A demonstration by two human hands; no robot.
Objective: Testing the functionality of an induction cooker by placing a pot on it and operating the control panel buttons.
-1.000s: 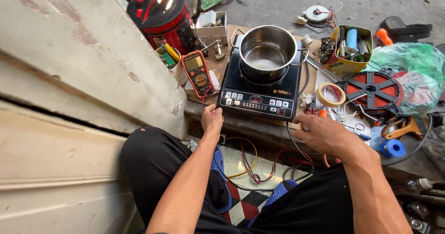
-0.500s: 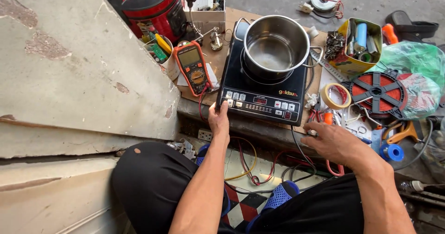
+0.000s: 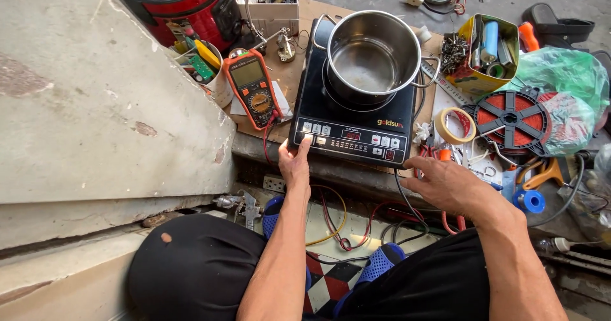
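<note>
A black induction cooker (image 3: pixel 354 114) sits on a low bench with a steel pot (image 3: pixel 372 57) on its plate. My left hand (image 3: pixel 294 162) reaches to the cooker's front left corner, one finger touching the button row on the control panel (image 3: pixel 347 141). My right hand (image 3: pixel 449 182) rests with fingers spread at the bench edge, just below the cooker's front right corner, holding nothing. An orange multimeter (image 3: pixel 252 89) lies left of the cooker.
A red cylindrical appliance (image 3: pixel 181 3) stands at the back left. To the right lie a tape roll (image 3: pixel 454 125), a red cable reel (image 3: pixel 511 118), a yellow tin of parts (image 3: pixel 487 44) and a green plastic bag (image 3: pixel 563 73). Loose wires (image 3: pixel 337 229) hang below the bench. A concrete wall (image 3: pixel 95 104) fills the left.
The view has moved in closer to the cooker. My left hand has slid up from the bench edge to the control panel. My right hand has stayed by the front right corner.
</note>
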